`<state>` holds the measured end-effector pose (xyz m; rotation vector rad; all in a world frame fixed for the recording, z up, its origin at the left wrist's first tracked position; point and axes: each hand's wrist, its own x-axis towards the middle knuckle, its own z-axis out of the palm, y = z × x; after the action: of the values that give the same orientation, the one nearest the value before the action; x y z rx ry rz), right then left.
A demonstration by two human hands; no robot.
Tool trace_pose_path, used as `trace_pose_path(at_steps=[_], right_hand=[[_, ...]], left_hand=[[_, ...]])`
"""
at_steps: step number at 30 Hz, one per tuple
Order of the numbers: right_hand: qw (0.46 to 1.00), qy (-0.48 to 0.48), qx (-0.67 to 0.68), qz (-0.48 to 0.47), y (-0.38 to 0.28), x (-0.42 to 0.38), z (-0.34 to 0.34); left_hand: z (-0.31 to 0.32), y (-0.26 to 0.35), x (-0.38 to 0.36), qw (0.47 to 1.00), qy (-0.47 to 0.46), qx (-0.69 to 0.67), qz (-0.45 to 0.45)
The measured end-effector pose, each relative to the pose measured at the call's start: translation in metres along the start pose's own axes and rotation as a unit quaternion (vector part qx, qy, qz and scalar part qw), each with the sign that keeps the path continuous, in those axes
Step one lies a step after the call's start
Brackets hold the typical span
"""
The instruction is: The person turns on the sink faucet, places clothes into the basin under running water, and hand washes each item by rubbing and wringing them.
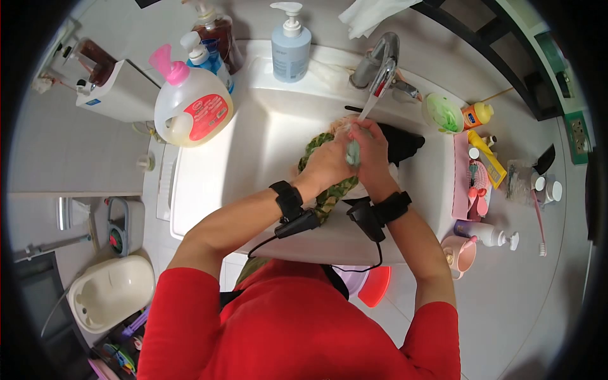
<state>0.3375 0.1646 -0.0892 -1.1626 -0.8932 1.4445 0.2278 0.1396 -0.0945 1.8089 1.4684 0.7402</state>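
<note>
Both hands are together in the white sink (209,190), under the running tap (383,66). My left hand (329,161) and my right hand (372,149) are closed on a small pale green cloth (353,152), bunched between them; its exact kind is hard to make out. Water from the spout falls onto the fingers. A camouflage-patterned cloth (335,195) lies below and around my left hand, partly covered by it. Beside my right hand a black cloth (403,143) rests against the basin wall.
A large detergent bottle (196,114) with a pink pump and a blue pump bottle (291,50) stand on the rim. At right are a green bowl (442,114), a pink basket (461,177) and a pink mug (461,254). Straps with cabled devices sit on both wrists.
</note>
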Motion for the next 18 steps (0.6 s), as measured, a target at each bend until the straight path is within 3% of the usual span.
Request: trace_pose_path(at_steps=[2, 4, 5, 6, 7, 8, 9, 10, 11, 12, 13, 14, 16, 18], right_hand=[[0.999, 0.035, 0.011, 0.007, 0.0, 0.003, 0.002], [0.999, -0.004, -0.038, -0.022, -0.003, 0.001, 0.0], [0.999, -0.001, -0.038, -0.023, -0.01, -0.001, 0.0], [0.993, -0.045, -0.103, -0.038, -0.019, -0.004, -0.001], [0.98, -0.089, -0.168, -0.052, -0.024, -0.008, -0.003], [0.981, -0.088, -0.168, -0.053, -0.024, -0.01, -0.011], [0.962, -0.113, -0.21, -0.131, -0.022, -0.012, -0.023], [0.936, -0.137, -0.251, -0.207, -0.021, -0.014, -0.031], [0.935, -0.137, -0.252, -0.208, -0.029, -0.02, -0.031], [0.845, -0.156, -0.407, -0.309, -0.04, -0.027, -0.031], [0.719, -0.168, -0.546, -0.396, -0.049, -0.032, -0.032], [0.72, -0.166, -0.548, -0.393, -0.053, -0.032, -0.035], [0.537, -0.196, -0.629, -0.526, -0.061, -0.026, -0.039], [0.541, -0.239, -0.597, -0.542, -0.067, -0.023, -0.037]], left_hand=[[0.001, -0.007, 0.006, 0.999, 0.022, -0.015, 0.039], [-0.008, -0.01, 0.008, 0.996, 0.04, -0.032, 0.076], [-0.026, -0.005, 0.01, 0.982, -0.065, -0.178, -0.011], [-0.037, -0.003, 0.012, 0.929, -0.169, -0.316, -0.097], [-0.038, -0.005, 0.013, 0.929, -0.171, -0.315, -0.095], [-0.038, -0.007, 0.013, 0.872, -0.209, -0.42, -0.139], [-0.039, -0.01, 0.014, 0.801, -0.243, -0.517, -0.182], [-0.044, -0.01, 0.013, 0.801, -0.242, -0.517, -0.182], [-0.05, -0.006, 0.013, 0.782, -0.265, -0.532, -0.19], [-0.053, -0.005, 0.013, 0.761, -0.287, -0.547, -0.198], [-0.052, -0.006, 0.012, 0.76, -0.289, -0.548, -0.198], [-0.05, -0.006, 0.009, 0.741, -0.348, -0.541, -0.193], [-0.043, -0.003, 0.007, 0.679, -0.471, -0.544, -0.147], [-0.033, 0.005, 0.0, 0.67, -0.474, -0.548, -0.162]])
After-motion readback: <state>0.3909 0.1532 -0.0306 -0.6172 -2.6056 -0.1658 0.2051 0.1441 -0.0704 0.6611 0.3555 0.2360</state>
